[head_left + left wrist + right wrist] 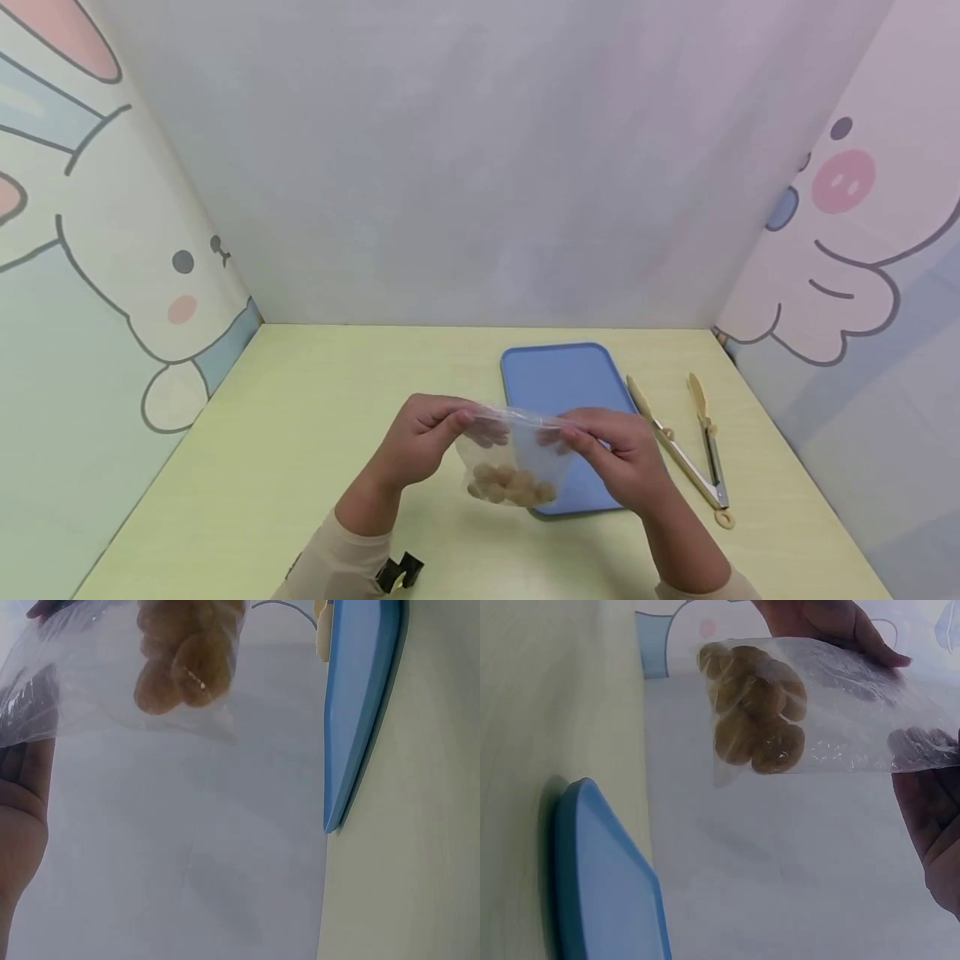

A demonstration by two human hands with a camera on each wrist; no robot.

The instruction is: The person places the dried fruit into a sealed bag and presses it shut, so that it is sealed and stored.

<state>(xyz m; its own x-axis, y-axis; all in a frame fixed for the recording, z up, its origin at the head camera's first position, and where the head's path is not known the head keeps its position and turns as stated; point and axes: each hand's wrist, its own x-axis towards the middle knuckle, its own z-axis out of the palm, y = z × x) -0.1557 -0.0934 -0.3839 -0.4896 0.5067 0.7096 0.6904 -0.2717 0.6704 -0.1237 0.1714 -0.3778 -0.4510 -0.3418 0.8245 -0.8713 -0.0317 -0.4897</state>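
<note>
A clear plastic bag (480,454) hangs upright between both hands, above the table. Several round, light-brown pieces (512,485) lie gathered at its bottom; the right wrist view shows these brown pieces (761,705) through the film. My left hand (427,437) pinches the bag's top edge at its left corner, thumb in front and fingers behind. At the opposite corner, my right hand (618,454) pinches the same edge in a like way. Through the plastic, the fingers behind show blurred.
Behind the bag lies a blue tray (562,375) on the pale yellow table (360,375). Tongs (693,467) with beige tips rest spread to the tray's right. A small black object (400,572) is by the left sleeve. Cartoon-printed walls (172,275) enclose the table.
</note>
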